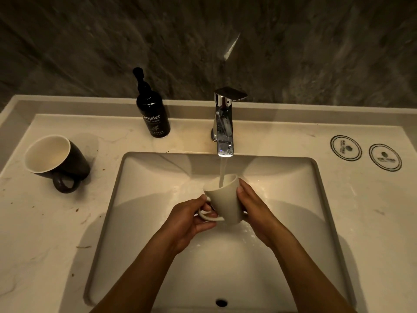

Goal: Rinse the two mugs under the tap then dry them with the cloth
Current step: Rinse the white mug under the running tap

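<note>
A person rinsed a cream mug (225, 199) under the running tap (224, 123) at a pale stone washstand, the stream falling straight into the tilted cup over the middle of the basin (140, 199). The left hand (191, 220) was closed on the mug's handle, fingers curled through and around the loop, while the right hand (255, 211) was wrapped against the mug's right wall, thumb lying along its side. The two-handed hold appeared meant to steady the cup against the flow and to angle its mouth toward the spout, so that spill would run down into the basin rather than onto the counter (45, 245).

The second vessel, a black mug (56, 161) with a pale interior, stood on the counter to the far left of the basin, well apart from the water, its handle turned toward the near edge. It looked to be waiting its turn. A dark bottle of hand wash (153, 114) stood at the far edge, left of the tap, and two round printed coasters (365, 153) lay at the far right.

No drying cloth was visible. By this evidence the job stood at its opening stage: one mug under water, one unrinsed, both yet to be dried.
</note>
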